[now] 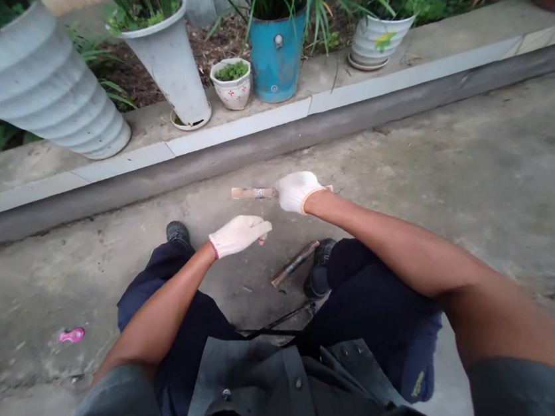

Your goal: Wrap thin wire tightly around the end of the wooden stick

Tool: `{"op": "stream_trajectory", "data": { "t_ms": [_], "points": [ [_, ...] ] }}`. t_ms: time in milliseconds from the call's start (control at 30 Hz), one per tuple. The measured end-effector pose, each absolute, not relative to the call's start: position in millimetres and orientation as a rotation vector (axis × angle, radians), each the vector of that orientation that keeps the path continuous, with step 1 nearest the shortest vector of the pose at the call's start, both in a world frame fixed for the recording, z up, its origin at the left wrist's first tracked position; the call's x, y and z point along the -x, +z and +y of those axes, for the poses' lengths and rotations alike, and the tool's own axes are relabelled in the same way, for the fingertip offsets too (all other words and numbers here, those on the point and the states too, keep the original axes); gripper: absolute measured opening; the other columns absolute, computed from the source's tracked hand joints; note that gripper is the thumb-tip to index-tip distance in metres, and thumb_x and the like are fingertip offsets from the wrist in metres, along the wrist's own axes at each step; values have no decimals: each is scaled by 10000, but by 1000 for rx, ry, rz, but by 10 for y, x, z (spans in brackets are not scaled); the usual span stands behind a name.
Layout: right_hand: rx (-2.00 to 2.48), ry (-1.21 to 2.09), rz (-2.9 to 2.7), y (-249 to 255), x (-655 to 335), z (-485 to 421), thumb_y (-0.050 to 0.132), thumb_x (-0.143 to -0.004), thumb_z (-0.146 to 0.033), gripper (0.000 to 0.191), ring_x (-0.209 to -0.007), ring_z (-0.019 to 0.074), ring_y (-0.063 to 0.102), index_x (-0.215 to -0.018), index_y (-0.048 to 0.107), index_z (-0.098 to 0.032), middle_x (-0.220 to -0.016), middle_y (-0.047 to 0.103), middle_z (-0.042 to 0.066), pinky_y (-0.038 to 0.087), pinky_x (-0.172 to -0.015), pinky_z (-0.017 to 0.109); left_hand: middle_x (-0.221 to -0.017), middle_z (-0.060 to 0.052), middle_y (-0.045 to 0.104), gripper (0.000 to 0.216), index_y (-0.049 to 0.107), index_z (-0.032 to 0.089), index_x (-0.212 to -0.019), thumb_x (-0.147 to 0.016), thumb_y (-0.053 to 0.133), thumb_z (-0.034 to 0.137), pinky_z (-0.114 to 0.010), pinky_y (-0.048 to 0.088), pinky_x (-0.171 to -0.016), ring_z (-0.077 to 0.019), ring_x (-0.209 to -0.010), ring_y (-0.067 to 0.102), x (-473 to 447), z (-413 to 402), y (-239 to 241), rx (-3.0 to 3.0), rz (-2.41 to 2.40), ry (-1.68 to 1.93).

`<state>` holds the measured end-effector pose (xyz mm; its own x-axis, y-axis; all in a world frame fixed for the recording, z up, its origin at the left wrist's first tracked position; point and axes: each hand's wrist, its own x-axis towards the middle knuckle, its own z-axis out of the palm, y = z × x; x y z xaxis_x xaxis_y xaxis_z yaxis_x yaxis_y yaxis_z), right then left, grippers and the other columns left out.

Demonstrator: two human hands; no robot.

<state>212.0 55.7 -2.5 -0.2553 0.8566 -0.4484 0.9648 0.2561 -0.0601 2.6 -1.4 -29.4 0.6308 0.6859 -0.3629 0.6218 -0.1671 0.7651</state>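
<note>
The wooden stick (240, 193), gripped in the curled right hand (299, 192), juts crosswise to the left from it, its wrapped part just beyond the left hand (240, 235), whose fingers are pinched together, apparently on the thin strand (262, 210) running from the binding (259, 192).

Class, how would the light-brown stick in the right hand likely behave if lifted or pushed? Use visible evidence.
The light-brown stick would probably feel stiff: it juts straight from the gloved right hand without visible sag. It is likely light, being slim. It looks more like a flat strip than a rod, so it may slide rather than roll.
</note>
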Motion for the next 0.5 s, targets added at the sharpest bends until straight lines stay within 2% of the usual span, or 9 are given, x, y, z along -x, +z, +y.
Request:
{"op": "stream_trajectory", "data": {
  "t_ms": [200, 333, 400, 500],
  "points": [
    [-1557, -481, 2351, 280, -2280, 501, 622, -946, -481, 451, -855, 250, 691, -1104, 804, -100, -977, 751, 179, 467, -739, 313, -867, -34, 754, 570, 716, 193, -796, -1075, 374, 552, -291, 454, -832, -195, -815, 662, 55, 43, -435, -1980, 1029, -12],
    [-1302, -823, 2367, 272, -2462, 385, 679, -910, -483, 419, -740, 168, 619, -1010, 783, -90, -834, 724, 106, 417, -686, 267, -1000, -54, 766, 479, 749, 200, -895, -1053, 438, 528, -305, 473, -885, -221, -906, 671, 59, 127, -487, -2025, 1057, 47],
    [-1209, -969, 2301, 193, -2510, 310, 721, -867, -496, 433, -706, 153, 595, -985, 782, -85, -781, 710, 83, 419, -674, 256, -978, -59, 761, 426, 753, 203, -889, -1029, 490, 508, -311, 474, -859, -226, -884, 662, 45, 167, -507, -2042, 1092, 58],
    [-1066, -1074, 2254, 26, -2488, 193, 723, -838, -477, 409, -719, 167, 602, -951, 793, -89, -756, 707, 68, 441, -686, 264, -866, -52, 738, 482, 741, 196, -817, -1039, 438, 498, -315, 446, -777, -209, -780, 626, 22, 190, -511, -2051, 1113, 4]
  ]
}}
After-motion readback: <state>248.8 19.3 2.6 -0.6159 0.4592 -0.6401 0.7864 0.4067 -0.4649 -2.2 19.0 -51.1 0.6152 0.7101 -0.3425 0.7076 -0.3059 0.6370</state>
